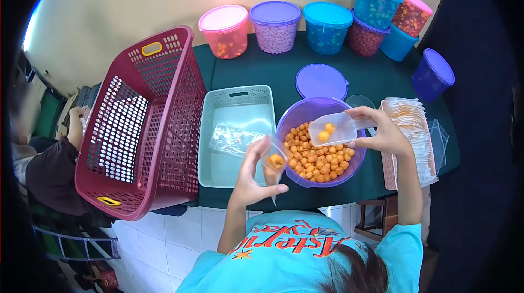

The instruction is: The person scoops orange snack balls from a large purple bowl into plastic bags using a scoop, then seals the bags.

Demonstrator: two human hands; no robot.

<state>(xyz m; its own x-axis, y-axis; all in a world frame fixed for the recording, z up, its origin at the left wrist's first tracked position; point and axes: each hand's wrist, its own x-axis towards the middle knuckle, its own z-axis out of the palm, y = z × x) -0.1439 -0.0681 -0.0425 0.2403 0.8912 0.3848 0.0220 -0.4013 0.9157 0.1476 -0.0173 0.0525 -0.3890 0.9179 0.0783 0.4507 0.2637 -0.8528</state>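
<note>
My right hand (382,132) is closed round the handle of a translucent plastic scoop (341,135), tilted over a purple tub (284,121). A few round yellow-orange snack balls lie in the scoop. Below it the tub holds many orange snack balls (319,163). Between the thumb and fingers of my left hand (252,175) is a small clear plastic bag (271,170), beside the tub's left rim. Some orange snack shows inside the bag; how much is partly hidden by my fingers.
A pale green basket (265,96) with clear bags (226,139) stands left of the tub, beside a large maroon basket (177,102). Right is a pink basket (388,170) of packets (406,129). Behind are a purple lid (322,81) and several lidded tubs (274,28). Another person (52,170) sits far left.
</note>
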